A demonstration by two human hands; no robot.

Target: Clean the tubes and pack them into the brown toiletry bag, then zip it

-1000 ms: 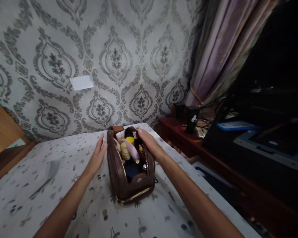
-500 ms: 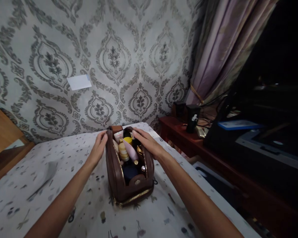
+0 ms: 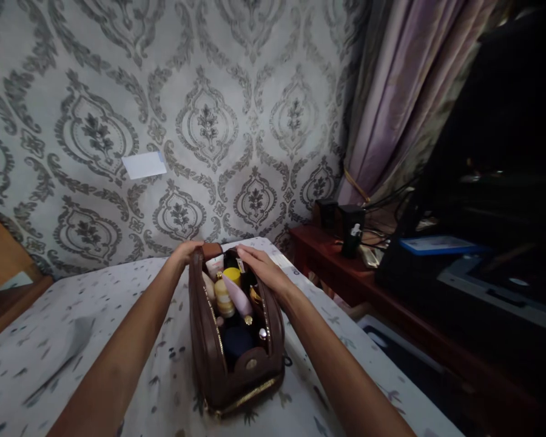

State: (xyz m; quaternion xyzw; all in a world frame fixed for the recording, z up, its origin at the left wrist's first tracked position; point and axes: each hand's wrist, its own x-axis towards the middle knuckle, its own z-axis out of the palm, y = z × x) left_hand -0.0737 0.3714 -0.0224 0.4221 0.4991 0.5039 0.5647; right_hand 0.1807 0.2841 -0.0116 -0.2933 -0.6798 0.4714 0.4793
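Note:
A dark brown bag (image 3: pixel 204 364) lies unzipped on the patterned white sheet. Inside it are a pale pink tube (image 3: pixel 236 296), a jar with a yellow lid (image 3: pixel 232 277), a round cream-coloured container (image 3: pixel 224 298), a white tube (image 3: pixel 215 264) and a dark blue item (image 3: pixel 238 343). My left hand (image 3: pixel 188 252) grips the bag's far left corner, beside the brown strap (image 3: pixel 212 250). On the far right edge of the opening, my right hand (image 3: pixel 262 270) holds the bag's side, its fingers over the rim.
The patterned wall (image 3: pixel 255 139) rises behind the sheet (image 3: pixel 155 267), with a white card (image 3: pixel 144 165) on it. At right is a red-brown table (image 3: pixel 304 237) with a black container (image 3: pixel 351 230) and cables. Wooden furniture (image 3: pixel 9 255) stands at left.
The bag appears lower and a little larger, nearer to me. My left hand has shifted toward the strap, and the background sits slightly lower in view.

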